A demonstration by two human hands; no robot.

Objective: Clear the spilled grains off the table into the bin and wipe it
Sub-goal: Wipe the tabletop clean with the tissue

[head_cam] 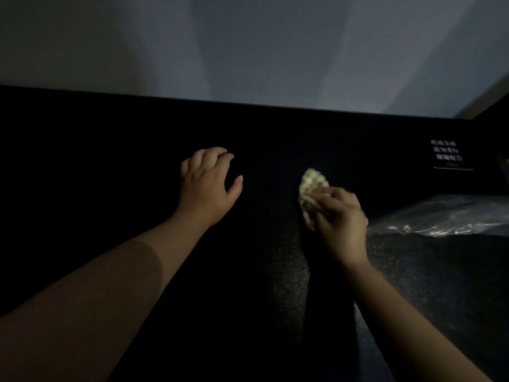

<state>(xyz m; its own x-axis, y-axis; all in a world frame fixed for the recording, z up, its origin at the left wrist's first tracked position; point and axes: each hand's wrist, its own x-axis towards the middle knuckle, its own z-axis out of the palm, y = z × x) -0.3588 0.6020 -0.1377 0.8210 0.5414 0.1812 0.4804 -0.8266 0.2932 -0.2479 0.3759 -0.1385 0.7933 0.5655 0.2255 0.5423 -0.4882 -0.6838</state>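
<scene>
The scene is dim. The table (110, 166) is black and glossy. My right hand (340, 219) grips a pale, crumpled cloth (312, 186) and presses it against the table right of centre. My left hand (208, 186) rests on the table to the left of the cloth, fingers curled and spread, with nothing in it. Fine pale specks show on the table surface near the cloth and toward me; I cannot tell if they are grains or the table's own texture.
A clear plastic bag (451, 216) lies at the right edge, close to my right hand. A small black sign with white characters (447, 155) sits at the back right. A pale wall (248, 51) rises behind the table's far edge.
</scene>
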